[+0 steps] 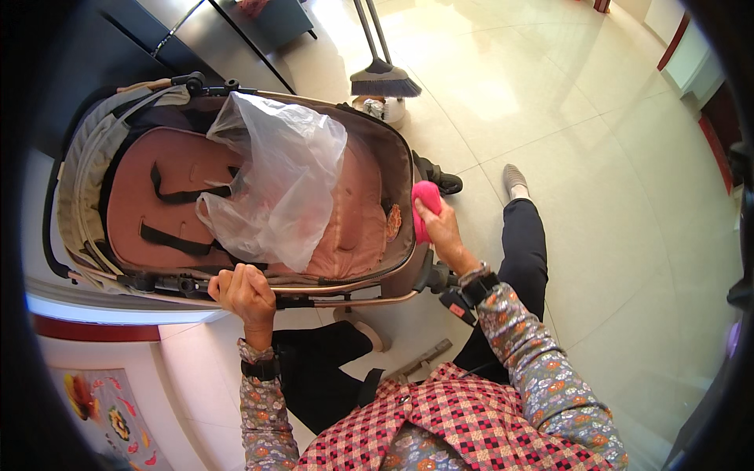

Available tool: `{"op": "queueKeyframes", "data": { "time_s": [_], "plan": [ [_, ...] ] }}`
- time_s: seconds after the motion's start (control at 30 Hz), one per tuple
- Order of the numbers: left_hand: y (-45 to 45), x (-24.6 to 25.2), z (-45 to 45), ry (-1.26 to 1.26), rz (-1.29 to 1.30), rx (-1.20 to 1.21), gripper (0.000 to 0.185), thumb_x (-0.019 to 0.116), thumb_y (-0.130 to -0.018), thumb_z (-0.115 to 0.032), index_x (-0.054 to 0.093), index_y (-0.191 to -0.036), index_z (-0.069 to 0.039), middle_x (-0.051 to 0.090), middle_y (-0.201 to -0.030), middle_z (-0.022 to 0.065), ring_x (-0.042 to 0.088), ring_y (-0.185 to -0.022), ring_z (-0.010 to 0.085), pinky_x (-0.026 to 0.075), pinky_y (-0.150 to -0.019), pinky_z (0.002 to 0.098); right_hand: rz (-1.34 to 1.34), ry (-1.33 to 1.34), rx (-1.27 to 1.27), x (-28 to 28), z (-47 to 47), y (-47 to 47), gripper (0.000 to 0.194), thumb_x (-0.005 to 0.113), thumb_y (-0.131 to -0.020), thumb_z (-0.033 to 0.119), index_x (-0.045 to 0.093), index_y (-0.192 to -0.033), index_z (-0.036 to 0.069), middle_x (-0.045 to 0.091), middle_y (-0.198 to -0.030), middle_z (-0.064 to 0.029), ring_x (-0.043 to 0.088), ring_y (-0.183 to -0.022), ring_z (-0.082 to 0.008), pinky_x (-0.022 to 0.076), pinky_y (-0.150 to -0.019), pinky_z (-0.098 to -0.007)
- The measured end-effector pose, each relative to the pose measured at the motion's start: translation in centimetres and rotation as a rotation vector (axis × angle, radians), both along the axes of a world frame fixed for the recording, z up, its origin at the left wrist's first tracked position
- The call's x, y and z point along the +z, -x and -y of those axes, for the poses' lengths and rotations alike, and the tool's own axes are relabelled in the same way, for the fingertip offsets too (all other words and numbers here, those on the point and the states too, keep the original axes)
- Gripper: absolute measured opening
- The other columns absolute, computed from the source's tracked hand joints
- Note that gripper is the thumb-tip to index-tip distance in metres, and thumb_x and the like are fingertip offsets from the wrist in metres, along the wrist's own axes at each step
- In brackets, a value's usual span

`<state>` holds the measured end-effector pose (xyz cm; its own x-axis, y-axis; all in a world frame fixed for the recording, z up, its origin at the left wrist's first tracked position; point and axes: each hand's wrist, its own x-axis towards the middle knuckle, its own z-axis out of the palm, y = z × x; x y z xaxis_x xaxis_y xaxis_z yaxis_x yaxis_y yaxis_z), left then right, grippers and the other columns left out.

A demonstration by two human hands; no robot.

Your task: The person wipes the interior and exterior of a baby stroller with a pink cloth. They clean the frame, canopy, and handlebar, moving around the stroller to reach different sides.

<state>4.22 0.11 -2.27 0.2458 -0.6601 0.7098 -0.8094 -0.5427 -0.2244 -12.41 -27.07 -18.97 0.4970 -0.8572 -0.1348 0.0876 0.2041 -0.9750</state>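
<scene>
A baby stroller (pixel 406 141) with a pink padded seat (pixel 362 235) and black harness straps (pixel 177 241) stands before me. My left hand (pixel 244 294) grips the near side rail of its frame. In my right hand (pixel 445 232) is a folded bright pink cloth (pixel 425 209), pressed against the outside of the stroller's right end. A translucent white plastic bag (pixel 288 176) lies crumpled over the middle of the seat. Beside the seat's right end, a small orange patterned item (pixel 393 222) rests against the inner wall.
A broom (pixel 386 79) and a dustpan (pixel 393 112) holding some litter stand beyond the stroller. Dark cabinets (pixel 194 53) border the far left. One caster wheel (pixel 445 179) juts out at the stroller's right end. My outstretched leg (pixel 524 259) is on the tiled floor (pixel 607 194).
</scene>
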Motion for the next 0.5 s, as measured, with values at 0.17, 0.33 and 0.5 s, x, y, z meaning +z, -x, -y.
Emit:
{"op": "queueKeyframes", "data": {
  "time_s": [0.17,0.33,0.5],
  "plan": [
    [0.2,0.3,0.0,-0.003,0.007,0.008,0.031,0.046,-0.094,-0.011,0.047,-0.064,-0.011,0.048,-0.066,0.0018,0.048,-0.068,0.0201,0.033,-0.082,0.0335,0.057,-0.165,0.026,0.8,-4.7,3.4,0.030,0.067,-0.095,0.023,0.064,-0.115,0.000,0.068,-0.099,-0.0044,0.060,-0.087,-0.0130,0.0497,-0.079,-0.0293],
    [0.4,0.5,0.1,0.026,0.033,-0.007,0.031,0.049,-0.094,-0.011,0.050,-0.063,-0.011,0.050,-0.065,0.0007,0.047,-0.067,0.0199,0.033,-0.083,0.0342,0.192,-0.486,-0.005,0.8,-7.6,5.1,0.029,0.065,-0.097,0.024,0.064,-0.114,0.000,0.067,-0.101,-0.0035,0.061,-0.089,-0.0137,0.0508,-0.080,-0.0297],
    [0.3,0.5,0.1,0.045,0.025,-0.017,0.030,0.050,-0.093,-0.012,0.049,-0.063,-0.011,0.049,-0.064,0.0006,0.047,-0.066,0.0201,0.034,-0.082,0.0339,0.409,-0.741,0.124,1.0,-9.1,6.7,0.033,0.059,-0.100,0.025,0.056,-0.124,0.002,0.066,-0.116,-0.0102,0.065,-0.105,-0.0239,0.0536,-0.095,-0.0408]
  ]
}}
